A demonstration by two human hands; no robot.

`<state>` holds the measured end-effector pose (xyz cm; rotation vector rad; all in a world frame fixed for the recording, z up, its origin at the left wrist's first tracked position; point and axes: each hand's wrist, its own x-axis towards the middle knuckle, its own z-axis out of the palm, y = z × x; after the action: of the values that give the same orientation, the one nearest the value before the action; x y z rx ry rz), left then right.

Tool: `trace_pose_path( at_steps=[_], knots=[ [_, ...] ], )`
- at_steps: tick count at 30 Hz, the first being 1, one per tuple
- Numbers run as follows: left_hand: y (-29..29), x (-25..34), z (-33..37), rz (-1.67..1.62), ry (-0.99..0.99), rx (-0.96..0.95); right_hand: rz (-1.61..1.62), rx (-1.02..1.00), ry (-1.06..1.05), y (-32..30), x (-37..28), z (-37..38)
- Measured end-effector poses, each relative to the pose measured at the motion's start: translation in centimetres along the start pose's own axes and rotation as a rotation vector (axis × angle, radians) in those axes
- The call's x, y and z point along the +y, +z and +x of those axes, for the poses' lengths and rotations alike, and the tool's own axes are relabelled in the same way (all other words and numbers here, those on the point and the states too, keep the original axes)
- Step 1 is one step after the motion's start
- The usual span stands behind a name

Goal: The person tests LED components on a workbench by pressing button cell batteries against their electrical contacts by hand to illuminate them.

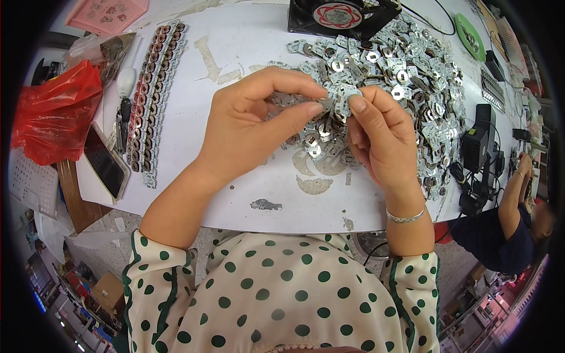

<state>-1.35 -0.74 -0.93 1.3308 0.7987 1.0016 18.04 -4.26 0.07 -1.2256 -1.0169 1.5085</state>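
My right hand [382,132] pinches a small pale circuit board [342,106] with a round silver part between thumb and forefinger, above the table. From the left, my left hand [247,117] brings its thumb and forefinger together at the board's left edge; its other fingers curl behind. Just beyond and beneath both hands spreads a wide heap of similar small boards [435,112], many with shiny round metal parts. Left of my left hand, more such pieces stand in long neat rows [156,100] with dark round parts showing. The fingertips partly hide the held board.
A black fan [344,16] stands at the far edge of the white table [282,209]. At left lie a red plastic bag [62,115], a phone [106,159] and a pink tray [106,15]. Right are a green dish [469,36], black devices [478,141] and another person [506,232].
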Motion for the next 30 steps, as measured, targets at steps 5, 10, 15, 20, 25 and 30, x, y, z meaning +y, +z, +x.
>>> trace_pose_path(
  at_steps=[5,10,15,20,25,30],
  knots=[
    [0.1,-0.4,-0.1,0.260,0.251,0.012,-0.219,0.001,-0.151,0.2,0.3,-0.1],
    [0.1,-0.6,-0.2,0.238,0.278,0.034,0.008,0.019,-0.013,0.2,0.3,-0.3],
    [0.1,-0.7,-0.1,0.179,0.240,0.049,-0.016,0.016,0.016,0.2,0.4,-0.3],
    [-0.1,-1.1,0.0,0.265,0.326,-0.031,0.054,0.088,0.066,0.5,-0.2,-0.3],
    [0.2,-1.4,0.3,-0.090,0.025,0.034,-0.638,0.194,-0.305,-1.6,0.2,0.5],
    [-0.1,-0.4,0.6,-0.151,-0.171,0.040,-0.618,0.182,-0.323,-1.4,-0.5,0.1]
  ],
)
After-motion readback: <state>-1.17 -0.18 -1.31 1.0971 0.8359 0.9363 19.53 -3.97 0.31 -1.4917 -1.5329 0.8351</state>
